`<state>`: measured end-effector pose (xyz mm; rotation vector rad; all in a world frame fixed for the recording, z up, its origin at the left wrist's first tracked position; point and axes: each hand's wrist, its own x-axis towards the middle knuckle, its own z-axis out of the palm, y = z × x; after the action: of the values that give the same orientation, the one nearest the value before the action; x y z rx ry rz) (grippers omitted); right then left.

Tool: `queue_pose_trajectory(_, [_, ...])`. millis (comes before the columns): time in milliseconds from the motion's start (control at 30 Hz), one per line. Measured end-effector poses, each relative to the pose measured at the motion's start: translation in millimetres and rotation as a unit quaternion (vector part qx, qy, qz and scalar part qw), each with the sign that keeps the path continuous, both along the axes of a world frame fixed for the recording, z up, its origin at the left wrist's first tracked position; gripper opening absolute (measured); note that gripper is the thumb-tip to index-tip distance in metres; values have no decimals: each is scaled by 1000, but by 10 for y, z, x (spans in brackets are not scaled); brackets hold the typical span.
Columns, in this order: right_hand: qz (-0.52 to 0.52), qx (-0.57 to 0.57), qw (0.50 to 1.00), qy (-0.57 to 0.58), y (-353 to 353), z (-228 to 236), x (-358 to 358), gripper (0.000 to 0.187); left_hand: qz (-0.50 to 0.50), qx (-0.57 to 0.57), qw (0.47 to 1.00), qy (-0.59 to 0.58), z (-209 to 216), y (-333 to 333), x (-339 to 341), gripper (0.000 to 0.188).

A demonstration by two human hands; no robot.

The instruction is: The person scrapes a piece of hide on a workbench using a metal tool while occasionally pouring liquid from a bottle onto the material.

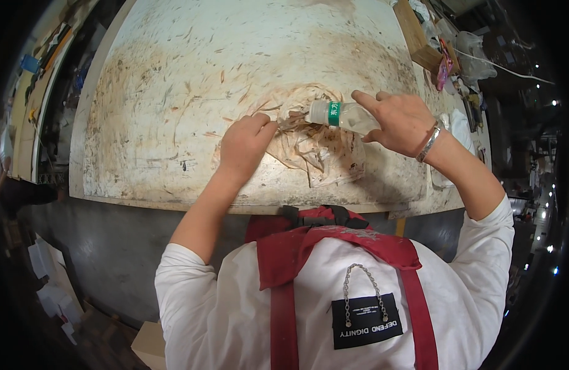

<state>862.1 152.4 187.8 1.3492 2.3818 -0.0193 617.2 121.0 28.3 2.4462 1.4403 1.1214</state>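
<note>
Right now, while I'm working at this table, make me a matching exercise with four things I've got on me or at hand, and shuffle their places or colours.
Things:
1. Plastic bottle
2. Left hand
3. Silver bracelet
4. Apron

Places or colours:
A. Around the right wrist
B. Dark red, over a white shirt
C. Clear, held in the right hand
D. At the left side of the crumpled, stained sheet

Pairs: 1-C, 2-D, 3-A, 4-B

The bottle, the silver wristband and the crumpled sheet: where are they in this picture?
Bottle (348,116), head view: on its clear body.
Silver wristband (429,143), head view: middle of the band.
Crumpled sheet (321,148), head view: on its creased middle.
</note>
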Motion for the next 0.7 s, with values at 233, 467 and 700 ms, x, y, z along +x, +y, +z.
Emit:
queue_pose_trajectory(233, [13, -47, 999, -13, -27, 31, -98, 53, -128, 133, 969, 162, 92, 83, -129, 22])
queue_pose_trajectory(467, [23, -14, 1000, -16, 2, 3, -114, 52, -143, 155, 964, 160, 148, 130, -196, 22])
queue_pose_trajectory(700, [30, 3, 999, -17, 148, 82, -115, 55, -120, 67, 987, 85, 232, 180, -267, 19])
